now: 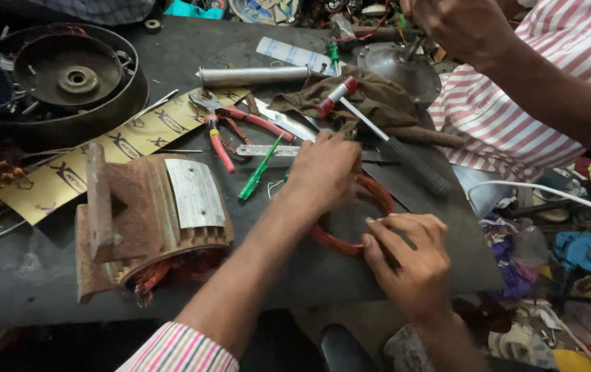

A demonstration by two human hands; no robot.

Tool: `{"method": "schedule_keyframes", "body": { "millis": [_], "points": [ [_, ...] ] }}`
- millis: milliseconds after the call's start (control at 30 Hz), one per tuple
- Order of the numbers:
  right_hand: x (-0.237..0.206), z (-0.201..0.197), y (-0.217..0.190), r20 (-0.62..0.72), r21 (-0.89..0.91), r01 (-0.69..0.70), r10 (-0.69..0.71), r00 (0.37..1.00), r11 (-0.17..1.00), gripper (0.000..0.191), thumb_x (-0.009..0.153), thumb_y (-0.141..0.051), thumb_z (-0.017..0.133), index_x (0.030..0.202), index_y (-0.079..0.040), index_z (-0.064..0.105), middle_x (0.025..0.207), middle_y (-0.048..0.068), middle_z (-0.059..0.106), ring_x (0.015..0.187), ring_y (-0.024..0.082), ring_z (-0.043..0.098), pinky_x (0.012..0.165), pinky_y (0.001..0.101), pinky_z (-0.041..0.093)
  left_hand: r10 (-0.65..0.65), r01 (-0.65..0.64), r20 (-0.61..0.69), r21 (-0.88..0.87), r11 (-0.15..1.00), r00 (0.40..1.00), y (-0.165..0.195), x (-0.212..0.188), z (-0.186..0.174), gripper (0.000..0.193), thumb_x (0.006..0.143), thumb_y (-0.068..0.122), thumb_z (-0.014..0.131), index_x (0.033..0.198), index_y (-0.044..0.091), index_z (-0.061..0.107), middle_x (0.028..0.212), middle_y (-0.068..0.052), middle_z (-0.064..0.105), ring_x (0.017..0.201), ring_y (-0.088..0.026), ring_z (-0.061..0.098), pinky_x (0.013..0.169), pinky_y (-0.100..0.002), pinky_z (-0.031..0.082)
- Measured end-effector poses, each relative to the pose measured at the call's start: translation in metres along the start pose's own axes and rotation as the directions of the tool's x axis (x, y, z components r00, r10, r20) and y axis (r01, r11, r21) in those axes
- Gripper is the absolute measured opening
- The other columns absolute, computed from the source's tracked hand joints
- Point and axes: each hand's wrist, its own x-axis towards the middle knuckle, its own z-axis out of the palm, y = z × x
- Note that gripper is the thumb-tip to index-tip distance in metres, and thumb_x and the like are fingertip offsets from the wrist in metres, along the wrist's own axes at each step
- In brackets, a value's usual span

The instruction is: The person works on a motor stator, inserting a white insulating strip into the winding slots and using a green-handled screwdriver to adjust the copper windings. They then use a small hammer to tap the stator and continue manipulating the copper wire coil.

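A ring-shaped coil of copper-coloured wire (376, 195) lies on the dark workbench (240, 62). My left hand (323, 172) presses down on the coil's far left side, fingers closed over it. My right hand (409, 251) pinches the coil's near edge with thumb and fingers. A green screwdriver (259, 169) lies just left of my left hand. Red-handled pliers (226, 131) lie beyond it. A hammer with a red-and-white head (381, 138) rests on a brown rag (371, 100) behind the coil.
A rusty motor stator (147, 213) sits at the near left. A round metal housing (68, 79) stands at the far left, a metal tube (254, 74) behind the pliers. Another person in a striped shirt (515, 117) is at the right.
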Motion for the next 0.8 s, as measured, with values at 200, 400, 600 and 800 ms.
{"method": "schedule_keyframes", "body": {
  "millis": [200, 400, 600, 800],
  "points": [
    [-0.010, -0.004, -0.001, -0.055, -0.096, -0.053, 0.048, 0.997, 0.994, 0.026, 0.084, -0.013, 0.079, 0.109, -0.005, 0.076, 0.102, 0.011, 0.066, 0.102, 0.031, 0.063, 0.099, 0.0488, 0.047, 0.043, -0.052, -0.202, -0.037, 0.998, 0.979, 0.019, -0.018, -0.024, 0.010, 0.079, 0.011, 0.067, 0.088, 0.010, 0.071, 0.097, -0.013, 0.071, 0.104, -0.034, 0.064, 0.093, -0.050, 0.047],
    [-0.010, -0.003, -0.003, -0.062, 0.041, -0.248, 0.250, 0.966, 0.968, 0.026, 0.093, -0.014, 0.073, 0.118, -0.004, 0.072, 0.112, 0.016, 0.064, 0.106, 0.031, 0.064, 0.093, 0.0420, 0.053, 0.067, -0.127, -0.332, -0.163, 0.978, 0.941, 0.023, -0.029, -0.018, 0.015, 0.084, 0.008, 0.063, 0.097, 0.009, 0.069, 0.099, -0.008, 0.071, 0.104, -0.034, 0.062, 0.095, -0.053, 0.040],
    [-0.009, -0.001, 0.005, 0.038, 0.150, -0.317, 0.315, 0.948, 0.936, 0.022, 0.095, -0.012, 0.067, 0.113, 0.000, 0.062, 0.112, 0.017, 0.061, 0.099, 0.029, 0.066, 0.087, 0.0401, 0.055, -0.029, 0.022, -0.066, -0.106, 0.994, 0.997, 0.020, -0.018, -0.027, 0.019, 0.076, 0.022, 0.075, 0.093, 0.015, 0.077, 0.094, -0.010, 0.073, 0.100, -0.034, 0.062, 0.093, -0.055, 0.037],
    [-0.010, -0.002, 0.007, -0.014, 0.090, -0.213, 0.215, 0.977, 0.973, 0.019, 0.095, -0.014, 0.069, 0.110, -0.004, 0.062, 0.114, 0.016, 0.065, 0.109, 0.032, 0.065, 0.097, 0.0439, 0.052, -0.122, 0.080, -0.090, -0.376, 0.923, 0.988, 0.008, -0.018, -0.025, 0.019, 0.084, 0.026, 0.073, 0.098, 0.015, 0.078, 0.085, -0.013, 0.076, 0.083, -0.032, 0.075, 0.077, -0.045, 0.056]
  ]
}}
